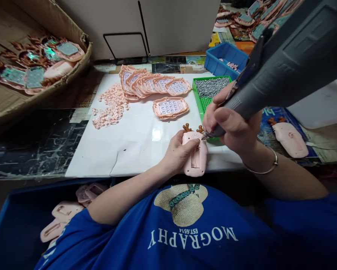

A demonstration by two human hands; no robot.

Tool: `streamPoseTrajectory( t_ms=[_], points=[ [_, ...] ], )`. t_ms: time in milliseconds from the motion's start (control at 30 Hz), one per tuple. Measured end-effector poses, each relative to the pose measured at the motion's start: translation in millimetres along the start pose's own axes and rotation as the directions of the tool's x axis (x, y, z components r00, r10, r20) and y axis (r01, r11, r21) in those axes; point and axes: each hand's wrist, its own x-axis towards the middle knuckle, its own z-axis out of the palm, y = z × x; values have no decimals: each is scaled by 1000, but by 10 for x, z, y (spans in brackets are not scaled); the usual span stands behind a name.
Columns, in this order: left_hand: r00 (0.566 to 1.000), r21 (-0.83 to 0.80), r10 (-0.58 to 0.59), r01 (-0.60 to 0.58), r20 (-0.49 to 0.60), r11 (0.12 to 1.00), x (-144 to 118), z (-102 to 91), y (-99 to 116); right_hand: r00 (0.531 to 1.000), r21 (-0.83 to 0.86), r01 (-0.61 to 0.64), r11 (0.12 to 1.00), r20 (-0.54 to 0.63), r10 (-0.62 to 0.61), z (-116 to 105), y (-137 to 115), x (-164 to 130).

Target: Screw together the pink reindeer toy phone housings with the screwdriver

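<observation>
My left hand [177,152] grips a pink toy phone [201,159] with brown antlers, its back side up and the battery slot exposed. The thumb lies across the back of the shell. In my right hand [235,127] is a grey electric screwdriver [277,71], tilted, with its tip at the upper right corner of the toy. Just behind the toy stands a green tray [204,103] holding many small screws [213,87]. A pink front shell with a keypad [170,107] lies on the white board beyond my left hand.
Several more keypad shells [148,83] overlap at the back, beside a heap of small pink parts [112,107]. A cardboard box [85,47] of toys stands left, a blue bin [227,56] back right. Another toy [290,138] lies right. Back shells [65,210] fill a blue crate [13,221] below.
</observation>
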Motion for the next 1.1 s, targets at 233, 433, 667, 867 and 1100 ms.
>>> streamPoseTrajectory(
  t_ms=[233,433,667,867,1100],
  points=[
    [1000,-17,13,-13,15,1000,19,-2,-19,999,69,-10,998,32,8,-30,16,19],
    [992,68,-124,121,35,990,-106,-14,90,979,-21,180,984,-98,-181,-232,-115,387],
    [899,114,-349,330,266,937,-325,-131,147,940,-237,13,972,-328,-92,-742,438,712],
    [923,-43,-320,337,215,941,-289,-120,157,929,-128,-53,990,-371,1,-862,711,760],
    [959,-139,-254,271,125,953,-176,-111,161,925,-197,-34,980,-376,-44,-815,667,695]
  ],
)
